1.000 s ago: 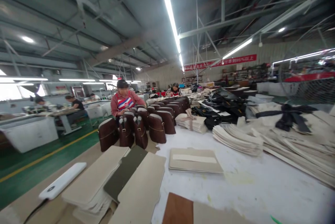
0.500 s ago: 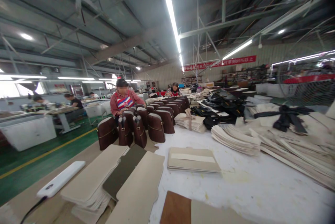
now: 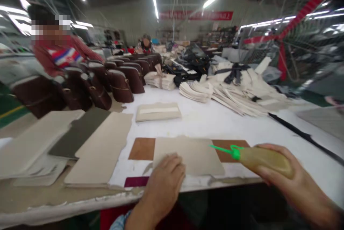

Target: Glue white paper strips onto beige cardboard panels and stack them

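Note:
My right hand is wrapped round a yellowish squeeze bottle, tilted on its side. Its thin green nozzle points left, over the right part of a beige panel. On that panel's left part my left hand lies palm down, fingers stretched out. Brown pieces stick out at both ends of the panel: a left brown piece and a right brown piece. A small purple piece lies by the table edge, left of my left hand.
Stacked beige panels and a dark olive panel lie on the left. A small banded stack sits ahead on the white table. Dark brown bags stand beyond, beside a co-worker. Cream pieces are piled back right.
The view has tipped down and turned right. Both my hands are now in sight, the left on the beige panel, the right holding the squeeze bottle.

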{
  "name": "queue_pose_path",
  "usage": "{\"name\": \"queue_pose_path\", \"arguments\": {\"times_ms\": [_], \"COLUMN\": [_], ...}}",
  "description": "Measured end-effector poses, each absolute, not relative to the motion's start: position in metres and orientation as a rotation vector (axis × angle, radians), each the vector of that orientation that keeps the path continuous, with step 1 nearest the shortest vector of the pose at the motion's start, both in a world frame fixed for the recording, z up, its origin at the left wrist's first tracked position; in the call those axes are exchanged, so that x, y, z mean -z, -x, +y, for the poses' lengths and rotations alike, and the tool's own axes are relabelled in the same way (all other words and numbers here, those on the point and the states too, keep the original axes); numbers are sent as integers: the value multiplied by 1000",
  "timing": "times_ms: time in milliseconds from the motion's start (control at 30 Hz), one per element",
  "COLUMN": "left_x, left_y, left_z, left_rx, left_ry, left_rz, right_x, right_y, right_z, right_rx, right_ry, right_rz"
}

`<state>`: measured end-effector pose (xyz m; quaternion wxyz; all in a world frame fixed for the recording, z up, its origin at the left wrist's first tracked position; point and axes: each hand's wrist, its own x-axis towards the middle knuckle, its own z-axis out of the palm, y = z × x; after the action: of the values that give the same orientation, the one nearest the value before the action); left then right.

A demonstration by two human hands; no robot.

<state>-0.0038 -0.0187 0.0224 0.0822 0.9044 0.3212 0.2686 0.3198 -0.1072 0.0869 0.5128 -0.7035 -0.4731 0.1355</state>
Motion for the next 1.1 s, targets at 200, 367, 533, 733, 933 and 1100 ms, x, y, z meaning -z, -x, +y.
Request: {"name": "queue_pose_path", "arguments": {"times_ms": [200, 367, 533, 733, 933, 1100], "left_x": [-38, -39, -45, -48, -46, -46], "left_y": [8, 7, 6, 5, 5, 6], "left_z": [-13, -14, -17, -18, -17, -18], "left_rx": [-893, -905, -913, -898, -889, -871], "left_ry": [-2836, -2857, -2888, -2888, -2866, -2880], "left_rz": [858, 895, 978, 968, 963, 961], "right_x": [-108, -116, -119, -116, -117, -130], "right_y": [-319, -311, -310, -314, -312, -311], "right_z": [-122, -115, -105, -99, -96, -88], "right_rx": [-299, -279, -244, -305, -308, -323], "right_ry": [1892, 1867, 1825, 1790, 1805, 1867], "right_rz": [-1202, -1386, -1527, -1623, -1653, -1695]}}
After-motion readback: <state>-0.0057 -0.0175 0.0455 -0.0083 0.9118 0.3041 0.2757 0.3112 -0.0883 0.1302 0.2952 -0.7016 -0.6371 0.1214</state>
